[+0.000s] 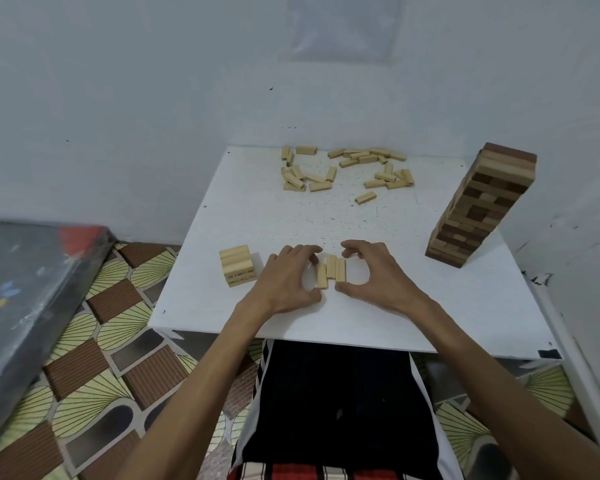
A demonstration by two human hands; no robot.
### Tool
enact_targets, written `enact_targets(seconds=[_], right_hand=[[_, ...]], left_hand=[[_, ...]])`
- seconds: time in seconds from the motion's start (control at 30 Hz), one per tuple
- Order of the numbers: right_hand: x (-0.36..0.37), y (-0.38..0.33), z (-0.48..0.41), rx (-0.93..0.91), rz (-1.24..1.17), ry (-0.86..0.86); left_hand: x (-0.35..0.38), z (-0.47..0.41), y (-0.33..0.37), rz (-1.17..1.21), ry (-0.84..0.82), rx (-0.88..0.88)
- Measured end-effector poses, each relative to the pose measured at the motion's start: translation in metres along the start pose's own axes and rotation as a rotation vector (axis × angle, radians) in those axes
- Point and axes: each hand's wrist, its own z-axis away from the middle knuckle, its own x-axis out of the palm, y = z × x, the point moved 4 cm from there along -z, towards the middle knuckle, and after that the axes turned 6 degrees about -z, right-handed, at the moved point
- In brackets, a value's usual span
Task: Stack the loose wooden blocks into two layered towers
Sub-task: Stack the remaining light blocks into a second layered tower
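**Both hands close on a three-block row**

The left hand (284, 282) and right hand (371, 275) curl round a row of three pale blocks (331, 271) lying side by side on the white table (430, 323). The thumbs press its near ends and the fingers bend over its far ends. The left fingers hide part of the leftmost block. Left of the row, a short pale stack (238, 265) stands apart, its printed marks unreadable. Beyond the row, a speckled stretch of tabletop separates it from the scattered loose blocks (347, 168) along the far edge. Right of the row, well apart, a tall brown tower (478, 206) stands near the table's right edge.
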Motion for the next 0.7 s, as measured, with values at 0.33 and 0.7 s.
enact_targets(seconds=[0.33,0.7], right_hand=[[-0.005,0.001,-0.007,-0.021,-0.063,0.042],[-0.002,0.005,-0.014,-0.060,-0.065,0.050]], left_hand=[[0.001,-0.008,-0.006,0.079,0.072,-0.016],[0.001,-0.017,-0.008,0.124,0.062,-0.011]])
